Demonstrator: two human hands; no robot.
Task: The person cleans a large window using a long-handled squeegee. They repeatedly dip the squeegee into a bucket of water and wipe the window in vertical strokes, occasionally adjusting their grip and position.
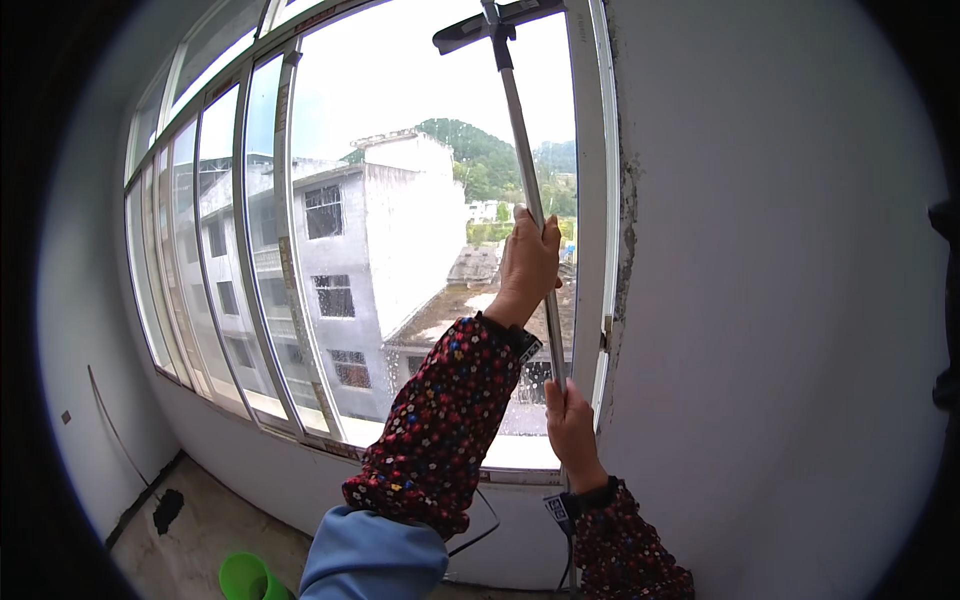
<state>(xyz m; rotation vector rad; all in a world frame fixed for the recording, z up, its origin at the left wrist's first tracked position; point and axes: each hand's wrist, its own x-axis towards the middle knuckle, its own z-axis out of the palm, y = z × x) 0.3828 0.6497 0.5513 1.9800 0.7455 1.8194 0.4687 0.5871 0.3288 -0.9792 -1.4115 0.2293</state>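
A window-cleaning squeegee on a long metal pole (528,161) reaches up across a large window pane (420,82). Its dark head (495,28) is at the top right of the glass, close to the upper frame. My left hand (525,259) grips the pole around its middle, palm partly turned to the pane. Lower down, near the window's bottom right corner, my right hand (574,427) is closed around the same pole. Floral sleeve covers are on both forearms. Water drops show on the lower glass. Whether the head touches the glass, I cannot tell.
White sliding window frames (262,352) run off to the left. A plastered wall (750,300) stands close on the right. On the concrete floor are a green bucket (244,574) and a dark patch (169,510). A black cable (480,536) hangs below the sill.
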